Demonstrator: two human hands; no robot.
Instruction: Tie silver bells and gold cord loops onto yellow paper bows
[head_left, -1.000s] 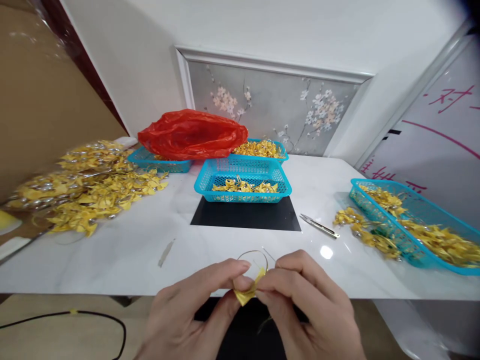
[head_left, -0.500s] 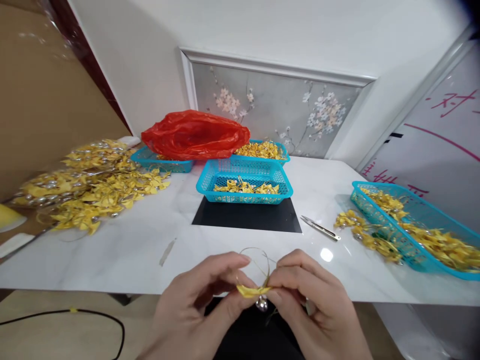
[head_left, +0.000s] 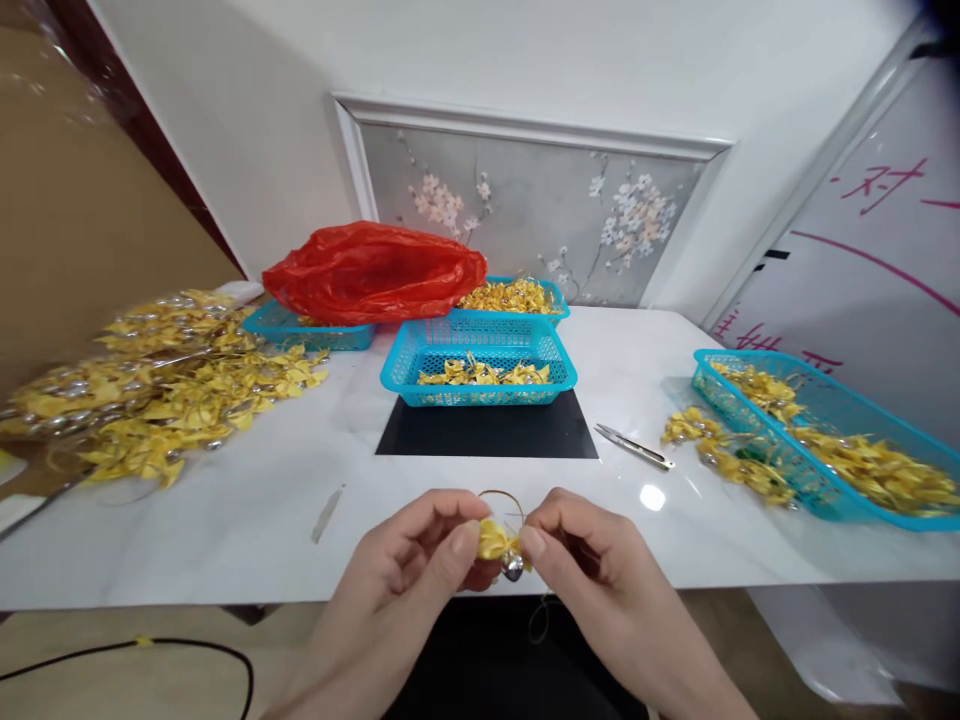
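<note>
Scene: a person sits at the near edge of a white marble-look table [head_left: 225,500], both hands raised just over its front lip.

Left hand: the left hand [head_left: 409,565] has thumb and forefinger pressed together on the left side of a small yellow folded ornament [head_left: 495,540] — the other fingers curl loosely beneath.

Right hand: the right hand [head_left: 592,570] pinches the same ornament from the right, fingertips meeting those of the left.

Ornament: held between the two hands at the table's front edge, with a small silver bell [head_left: 513,567] hanging under it and a thin gold thread loop [head_left: 501,497] arching above.

Centre: a blue basket [head_left: 480,390] with a thin layer of yellow pieces stands at the far edge of a black mat [head_left: 487,435].

Behind: two more blue baskets — one partly under a red plastic bag [head_left: 375,270], the other heaped with yellow pieces [head_left: 514,295].

Left side: a broad heap of finished yellow ornaments [head_left: 165,385] with silver bells sprawls over the table.

Right side: a long blue tray [head_left: 825,440] holds more yellow pieces; a few more [head_left: 720,455] lie just beside it on the table.

Tool: thread snips [head_left: 634,447] lie on the table just right of the mat, well apart from the hands.

Backdrop: a grey blossom-painted panel [head_left: 525,210] on the wall.
</note>
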